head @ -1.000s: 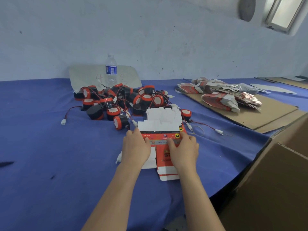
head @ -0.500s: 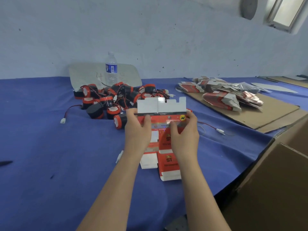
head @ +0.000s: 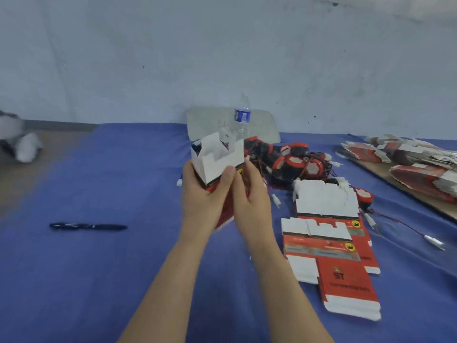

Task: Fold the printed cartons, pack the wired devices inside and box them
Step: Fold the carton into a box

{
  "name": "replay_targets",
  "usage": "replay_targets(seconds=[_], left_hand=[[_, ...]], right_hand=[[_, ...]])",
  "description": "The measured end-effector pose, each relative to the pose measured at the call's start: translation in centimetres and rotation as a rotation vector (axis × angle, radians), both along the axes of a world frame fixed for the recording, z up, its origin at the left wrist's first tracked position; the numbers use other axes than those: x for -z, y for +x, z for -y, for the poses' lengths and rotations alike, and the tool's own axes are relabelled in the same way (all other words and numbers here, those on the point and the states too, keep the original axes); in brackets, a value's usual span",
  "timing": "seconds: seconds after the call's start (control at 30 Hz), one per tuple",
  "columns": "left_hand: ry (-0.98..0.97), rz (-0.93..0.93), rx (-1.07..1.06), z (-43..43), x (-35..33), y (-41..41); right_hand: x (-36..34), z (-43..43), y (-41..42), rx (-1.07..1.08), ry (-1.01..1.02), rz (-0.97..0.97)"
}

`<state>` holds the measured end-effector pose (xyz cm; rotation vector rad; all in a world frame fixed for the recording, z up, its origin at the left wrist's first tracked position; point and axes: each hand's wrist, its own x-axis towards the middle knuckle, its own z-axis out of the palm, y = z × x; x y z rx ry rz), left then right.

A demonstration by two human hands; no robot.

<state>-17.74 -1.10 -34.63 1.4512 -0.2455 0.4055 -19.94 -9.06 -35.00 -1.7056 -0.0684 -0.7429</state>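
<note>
Both hands hold a red and white printed carton (head: 217,159) up above the blue cloth, its white flaps standing open at the top. My left hand (head: 205,196) grips its left side, thumb on the front. My right hand (head: 249,196) holds its right side. Flat printed cartons (head: 329,248) lie stacked on the cloth to the right of my hands. Behind them sits a pile of red and black wired devices (head: 294,162) with white plugs.
A black pen (head: 87,226) lies on the blue cloth at the left. A water bottle (head: 241,117) stands at the wall before a grey sheet. More flat cartons (head: 415,164) lie on brown cardboard at the far right. A grey-white thing (head: 22,144) sits at the far left.
Both hands lifted one carton off the stack and opened it into a box shape. The view swung left, so the stack and device pile now sit to the right.
</note>
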Motion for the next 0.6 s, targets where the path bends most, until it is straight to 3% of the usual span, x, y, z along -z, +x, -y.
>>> replay_targets(seconds=[0.1, 0.23, 0.43, 0.6], left_hand=[[0.084, -0.016, -0.001, -3.1, 1.2, 0.7], [0.027, -0.022, 0.071, -5.0, 2.6, 1.1], [-0.080, -0.082, 0.114, -5.5, 3.7, 0.9], [-0.155, -0.256, 0.177, -5.2, 4.3, 1.4]], right_hand=[[0.7, -0.5, 1.3, -0.153, 0.075, -0.037], [2.0, -1.0, 1.9, -0.333, 0.108, -0.033], [3.1, -1.3, 1.8, -0.348, 0.084, -0.064], [3.5, -1.0, 1.6, -0.309, 0.081, -0.125]])
